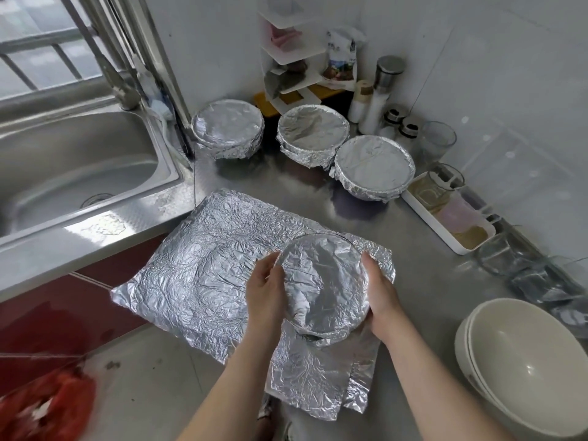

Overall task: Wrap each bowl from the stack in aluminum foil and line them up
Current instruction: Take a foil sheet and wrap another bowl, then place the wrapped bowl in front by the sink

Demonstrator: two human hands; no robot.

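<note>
STEP: wrapping, judged | bowl [324, 288] is gripped at both sides by left hand [265, 281] and right hand [380, 291], over loose foil [197, 272] at surface [420, 249] front | NEXT: edges to be tucked under, bowl set beside wrapped bowls [313, 135]

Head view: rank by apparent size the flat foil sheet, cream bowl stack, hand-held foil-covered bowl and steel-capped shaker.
1. flat foil sheet
2. cream bowl stack, nearest the camera, so unsure against the next
3. foil-covered bowl
4. steel-capped shaker, farthest away
</note>
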